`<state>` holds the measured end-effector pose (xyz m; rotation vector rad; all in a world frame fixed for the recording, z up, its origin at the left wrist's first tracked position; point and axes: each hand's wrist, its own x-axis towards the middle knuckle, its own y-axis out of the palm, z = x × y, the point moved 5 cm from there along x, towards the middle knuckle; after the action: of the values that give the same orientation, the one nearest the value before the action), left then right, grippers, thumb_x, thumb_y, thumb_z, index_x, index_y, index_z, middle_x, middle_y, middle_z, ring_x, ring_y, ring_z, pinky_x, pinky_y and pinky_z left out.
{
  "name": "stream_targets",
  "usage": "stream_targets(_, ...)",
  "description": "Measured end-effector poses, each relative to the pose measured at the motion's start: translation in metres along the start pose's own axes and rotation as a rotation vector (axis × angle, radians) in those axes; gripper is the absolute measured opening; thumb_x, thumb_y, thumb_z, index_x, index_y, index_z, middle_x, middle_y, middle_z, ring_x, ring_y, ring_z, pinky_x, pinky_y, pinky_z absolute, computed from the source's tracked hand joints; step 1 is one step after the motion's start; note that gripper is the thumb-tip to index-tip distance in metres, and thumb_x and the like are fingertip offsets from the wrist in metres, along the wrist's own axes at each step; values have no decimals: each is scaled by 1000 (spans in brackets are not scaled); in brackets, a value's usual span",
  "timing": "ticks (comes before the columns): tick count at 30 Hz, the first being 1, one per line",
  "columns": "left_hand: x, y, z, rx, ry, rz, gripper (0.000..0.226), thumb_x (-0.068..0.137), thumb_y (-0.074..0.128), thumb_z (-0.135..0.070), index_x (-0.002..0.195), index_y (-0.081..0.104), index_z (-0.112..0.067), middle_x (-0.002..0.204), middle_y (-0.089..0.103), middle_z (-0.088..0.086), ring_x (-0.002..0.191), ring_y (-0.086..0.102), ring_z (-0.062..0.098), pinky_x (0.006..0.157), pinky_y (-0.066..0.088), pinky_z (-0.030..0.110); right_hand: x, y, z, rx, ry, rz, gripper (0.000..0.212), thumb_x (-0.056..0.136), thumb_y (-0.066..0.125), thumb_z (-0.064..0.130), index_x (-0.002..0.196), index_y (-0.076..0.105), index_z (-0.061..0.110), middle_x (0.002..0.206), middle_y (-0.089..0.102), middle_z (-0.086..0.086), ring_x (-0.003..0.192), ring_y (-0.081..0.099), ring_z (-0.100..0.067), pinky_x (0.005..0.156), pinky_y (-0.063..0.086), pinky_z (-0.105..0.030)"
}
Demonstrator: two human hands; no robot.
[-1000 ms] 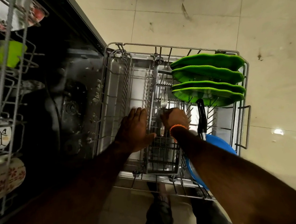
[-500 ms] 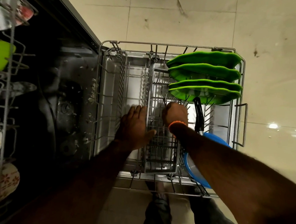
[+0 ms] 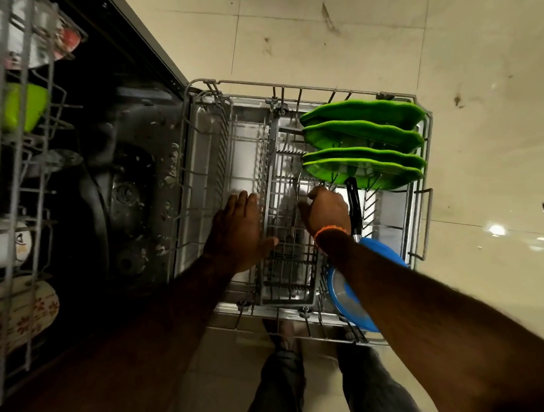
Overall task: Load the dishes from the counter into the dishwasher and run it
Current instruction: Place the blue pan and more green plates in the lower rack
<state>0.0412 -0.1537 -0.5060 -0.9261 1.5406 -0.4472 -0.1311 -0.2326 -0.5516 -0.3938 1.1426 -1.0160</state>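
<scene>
1. The lower rack (image 3: pixel 429 210) is pulled out over the floor, and both hands work at the wire cutlery basket (image 3: pixel 284 244) in its middle. The left hand (image 3: pixel 239 230) lies flat with straight, released fingers (image 3: pixel 247 200) on the basket's left edge, steadying it.
2. The right hand (image 3: pixel 326 212) curls over the basket's right side, and a thin piece of cutlery (image 3: pixel 297 186), probably a fork, stands in the basket just beside it. The knuckles hide the grip, so I cannot tell whether the hand pinches that handle or has let it go.
3. If the cutlery goes in at a slant, it may slip through the wide mesh and hang below the rack, where it could foul the spray arm once the machine runs.
4. The right wrist sits just beside a black-handled utensil (image 3: pixel 354 208) standing upright. A careless withdrawal could knock it against the four green plates (image 3: pixel 363 145) racked on edge behind it.
5. The blue plate (image 3: pixel 350 293) leans at the near corner under the right forearm, and a brush of the arm could tip it out of its slot.
6. The upper rack (image 3: pixel 6 185) holds a green bowl (image 3: pixel 12 106) and other dishes. Pushing the lower rack home with anything protruding could jam it.
</scene>
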Motion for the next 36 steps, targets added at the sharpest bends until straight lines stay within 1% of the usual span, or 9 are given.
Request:
stream_targets(2,-11,-13,-7,-32,-18,5,126,67,17,-90,161,3,-9,169,1,14,156,0,30,123,13,48,-15,-18,6,-42,-97,10,35,95,65,31,126,61,14,117,68,-13,109,63,-32,93,50,-36)
stream_targets(5,-31,-38,-23,-39,-29,-57,110,86,50,-74,161,3,-10,169,0,14,156,-1,30,124,14,49,-41,-55,15,-142,-215,36,52,95,62,31,143,50,16,139,57,-11,128,52,-32,109,44,-43)
stream_targets(7,-45,-53,-36,-26,-29,-85,107,88,55,-69,161,3,-11,169,0,13,156,0,31,124,15,50,-60,-78,19,-226,-260,34,58,94,62,32,147,45,17,143,53,-11,130,48,-33,109,43,-45)
stream_targets(10,-75,-81,-55,-15,-22,-104,106,89,53,-70,161,0,-12,169,-1,12,156,0,31,124,16,52,-99,-117,24,-266,-254,31,66,89,68,30,148,43,17,144,51,-11,131,47,-32,108,43,-46)
stream_targets(13,-106,-105,-73,-11,0,-111,106,89,50,-71,160,-4,-15,169,-5,9,156,-4,28,125,11,50,-139,-147,30,-301,-264,45,65,93,63,32,151,38,19,153,43,-7,140,38,-29,114,36,-47)
stream_targets(18,-155,-145,-97,-41,32,-147,107,89,54,-68,160,-8,-18,169,-8,6,155,-8,25,120,-2,44,-199,-198,48,-305,-291,3,63,95,59,35,151,37,21,154,41,-5,142,33,-29,117,31,-45)
stream_targets(23,-203,-177,-108,0,69,-169,108,87,46,-74,159,-7,-14,169,-7,10,155,-5,30,120,2,47,-250,-244,66,-289,-322,-52,66,91,65,30,151,38,21,153,43,-6,140,37,-29,116,29,-43)
stream_targets(28,-247,-197,-110,27,76,-202,108,87,41,-77,159,-9,-14,169,-8,10,155,-6,32,113,-6,46,-293,-275,78,-337,-336,-63,83,81,76,32,152,33,22,154,40,-5,142,35,-29,114,32,-47)
stream_targets(36,-311,-208,-116,63,104,-198,108,87,39,-77,159,-11,-14,168,-11,11,155,-7,32,120,0,50,-344,-289,102,-352,-381,-43,78,88,68,31,154,28,23,158,35,-4,144,32,-28,118,29,-47)
